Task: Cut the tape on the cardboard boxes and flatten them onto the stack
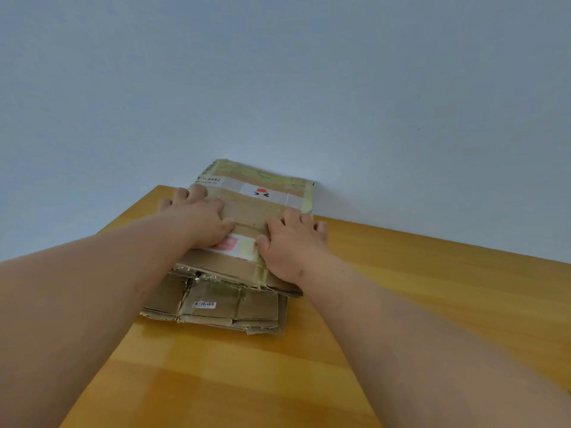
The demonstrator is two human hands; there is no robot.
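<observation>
Both hands, left hand (197,217) and right hand (290,245), spread flat and pressing the flattened box (247,208) onto the cardboard stack (216,307) on the bench (401,273); even downward pressure along creases should seat it squarely.

Plain indoor room, kind unclear
A varnished wooden table (401,273) stands against a bare pale blue-grey wall (278,72); nothing else marks home, office or workshop

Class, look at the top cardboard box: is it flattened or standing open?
Flattened: the top box lies flat on the stack under both pressing hands.
</observation>
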